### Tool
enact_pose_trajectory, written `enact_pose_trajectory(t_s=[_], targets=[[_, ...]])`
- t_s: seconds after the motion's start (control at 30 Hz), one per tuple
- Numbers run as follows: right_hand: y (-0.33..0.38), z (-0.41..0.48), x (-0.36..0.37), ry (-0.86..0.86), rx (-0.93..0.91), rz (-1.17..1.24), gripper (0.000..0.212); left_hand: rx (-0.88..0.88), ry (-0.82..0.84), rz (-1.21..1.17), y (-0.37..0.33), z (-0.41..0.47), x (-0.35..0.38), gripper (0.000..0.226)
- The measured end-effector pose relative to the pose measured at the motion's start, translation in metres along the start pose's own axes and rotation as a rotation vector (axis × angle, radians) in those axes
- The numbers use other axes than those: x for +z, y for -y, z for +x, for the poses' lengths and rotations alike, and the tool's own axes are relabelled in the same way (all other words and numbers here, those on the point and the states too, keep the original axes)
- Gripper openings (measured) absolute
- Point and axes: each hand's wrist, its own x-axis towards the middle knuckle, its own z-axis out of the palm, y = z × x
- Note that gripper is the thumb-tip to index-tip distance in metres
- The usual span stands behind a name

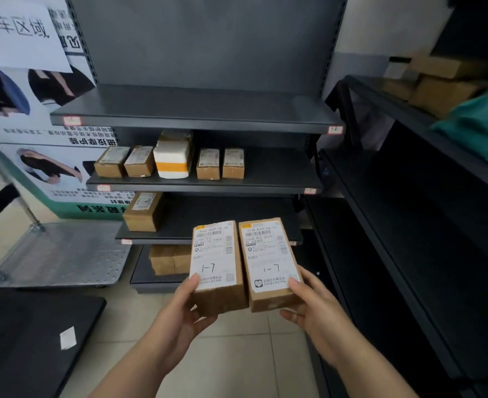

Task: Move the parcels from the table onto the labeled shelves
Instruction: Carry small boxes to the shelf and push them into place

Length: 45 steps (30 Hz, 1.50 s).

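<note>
Two cardboard parcels are held side by side above the tiled floor, in front of the dark shelf unit (pixel 197 110). The left parcel (pixel 218 268), label reading "0681" and handwritten "1-7", is clasped at its near end by the left hand (pixel 179 320); the right parcel (pixel 270 265), marked "K301" and "1-7", by the right hand (pixel 313 308). On the second shelf (pixel 280 170) stand four brown boxes and one white parcel with an orange band (pixel 172 160). One brown box (pixel 143 211) sits a shelf lower.
</note>
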Motion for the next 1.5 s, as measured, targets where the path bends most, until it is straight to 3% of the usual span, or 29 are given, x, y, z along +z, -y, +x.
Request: enact_pose_trajectory(t_s=[0.13,0.37,0.63,0.7,0.8,1.1,1.3,1.5], targets=[[0.012,0.038,0.002,0.0,0.05,0.088,0.047,-0.069,-0.032,-0.084,-0.003,0.038,0.004,0.043],[0.022,0.116,0.012,-0.105,0.12,0.132,0.038,-0.131,-0.011,-0.093,-0.032,0.129,0.002,0.043],[0.065,0.236,0.044,-0.256,0.085,0.236,0.053,-0.171,0.141,0.038,-0.1,0.262,0.002,0.055],[0.076,0.259,0.047,-0.283,0.056,0.263,0.049,-0.176,0.171,0.068,-0.116,0.29,0.01,0.056],[0.086,0.275,0.042,-0.292,0.012,0.318,0.037,-0.195,0.224,0.1,-0.131,0.322,0.022,0.055],[0.102,0.308,-0.015,-0.474,0.043,0.363,0.043,-0.26,0.288,0.155,-0.129,0.375,0.077,0.053],[0.125,0.362,-0.051,-0.41,0.084,0.282,0.039,-0.23,0.273,0.212,-0.125,0.407,0.119,0.046],[0.144,0.414,-0.081,-0.303,0.154,0.209,0.033,-0.232,0.143,0.22,-0.122,0.426,0.151,0.038]])
